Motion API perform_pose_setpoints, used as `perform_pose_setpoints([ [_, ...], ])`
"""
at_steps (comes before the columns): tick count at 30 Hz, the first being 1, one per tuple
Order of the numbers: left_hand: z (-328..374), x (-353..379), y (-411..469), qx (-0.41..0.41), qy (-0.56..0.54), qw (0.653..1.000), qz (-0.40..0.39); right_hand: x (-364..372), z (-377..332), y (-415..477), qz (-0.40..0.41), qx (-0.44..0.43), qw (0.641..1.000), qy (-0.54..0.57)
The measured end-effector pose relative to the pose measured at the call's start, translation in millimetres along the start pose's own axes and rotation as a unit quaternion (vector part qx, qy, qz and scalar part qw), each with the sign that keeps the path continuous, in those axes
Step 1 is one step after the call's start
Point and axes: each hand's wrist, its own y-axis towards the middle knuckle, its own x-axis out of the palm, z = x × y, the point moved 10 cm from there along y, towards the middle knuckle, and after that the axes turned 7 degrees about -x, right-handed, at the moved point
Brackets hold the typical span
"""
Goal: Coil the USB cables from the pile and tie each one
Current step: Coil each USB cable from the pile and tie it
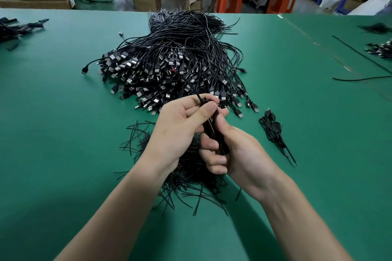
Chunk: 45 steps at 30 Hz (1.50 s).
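Coil [209, 128] held over table [63, 116], just in front of pile [169, 59]. L hand [180, 121] pinches its top; R hand [231, 150] wraps lower part. Judged light, limp, springy: grip mid-bundle firmly, else loops fan out.

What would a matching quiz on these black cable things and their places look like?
Things:
1. big cable pile
2. held cable
3. small coiled bundle
4. heap of short black strands

Places:
A. lying alone on the green table, right of the hands
B. gripped by the left hand and right hand
C. mid-table, beyond the hands
D. on the table beneath the hands, nearest the person

Pairs: 1-C, 2-B, 3-A, 4-D
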Motion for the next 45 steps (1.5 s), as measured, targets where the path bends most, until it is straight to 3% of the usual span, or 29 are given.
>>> perform_pose_setpoints([
  [4,8.4,2.4,0.7,0.033,0.017,0.999,-0.031,-0.4,-6.7,-1.0,0.026,-0.027,0.996,-0.080],
  [9,4.8,7.8,2.5,0.012,-0.016,0.990,-0.140,-1.7,-21.6,-3.7,0.050,-0.074,0.981,-0.174],
  [14,6.8,1.3,7.8,0.033,-0.055,0.994,-0.083,-0.1,-21.4,-1.8,0.022,-0.052,0.987,-0.150],
  [22,-6.5,-1.9,9.1,0.036,-0.088,0.995,-0.043,-9.5,-22.1,-1.3,0.032,-0.058,0.970,-0.235],
  [24,-6.6,0.4,8.6,0.037,-0.069,0.996,-0.052,-13.2,-25.3,-1.1,0.052,-0.090,0.957,-0.271],
  [26,-3.5,-3.3,7.3,0.052,0.033,0.997,-0.038,-23.1,-29.4,-2.0,0.092,-0.113,0.935,-0.322],
  [28,0.1,-11.0,5.3,0.065,0.250,0.966,-0.007,-37.2,-37.7,-6.0,0.145,-0.136,0.897,-0.395],
  [31,-7.0,-2.0,-3.1,0.060,0.576,0.814,-0.050,-56.0,-47.9,-14.2,0.207,-0.147,0.850,-0.461],
  [33,-16.0,3.0,-7.2,0.052,0.691,0.717,-0.071,-62.3,-49.8,-16.4,0.225,-0.147,0.844,-0.464],
  [34,-17.8,3.4,-7.7,0.047,0.715,0.694,-0.071,-63.9,-49.6,-17.1,0.230,-0.144,0.844,-0.462],
  [36,-20.5,2.0,-7.2,0.031,0.735,0.674,-0.071,-64.9,-47.9,-17.3,0.233,-0.140,0.848,-0.455],
  [45,-17.7,-3.6,-8.1,0.026,0.754,0.654,-0.056,-64.5,-46.4,-20.1,0.226,-0.140,0.849,-0.457],
])
